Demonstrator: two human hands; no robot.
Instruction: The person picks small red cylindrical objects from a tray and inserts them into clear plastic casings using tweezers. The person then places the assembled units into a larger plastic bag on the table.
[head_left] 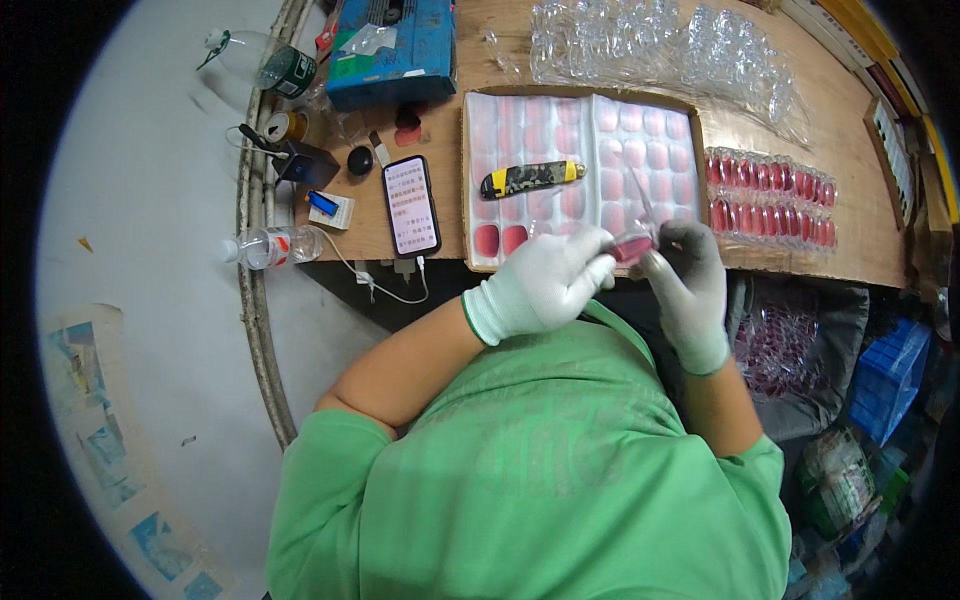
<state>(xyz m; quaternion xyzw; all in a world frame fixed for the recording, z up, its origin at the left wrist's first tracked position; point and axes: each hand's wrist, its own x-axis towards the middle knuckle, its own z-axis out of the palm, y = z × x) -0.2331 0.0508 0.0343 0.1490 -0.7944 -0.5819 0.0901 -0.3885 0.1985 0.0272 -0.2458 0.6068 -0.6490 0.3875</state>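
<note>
Both my hands wear white knit gloves and meet in front of the shallow cardboard box (466,170). Pinched in the fingers of my left hand (545,283) is a small clear plastic case (630,248) with a pink-red piece in it. My right hand (692,295) grips the same case at its right side with thumb and fingertips. A thin transparent part (640,188) stands up from the case; whether it is a lid or film I cannot tell. Rows of pink rounded pieces sit under whitish sheeting in the box, two red ones (487,240) uncovered. A camouflage-and-yellow folding knife (533,179) lies on the sheeting.
Two rows of clear cases with red pieces (770,190) lie right of the box. Empty clear shells (660,50) are heaped behind. To the left are a lit phone (411,205) on a cable, a blue metal box (392,50), and plastic bottles (280,247).
</note>
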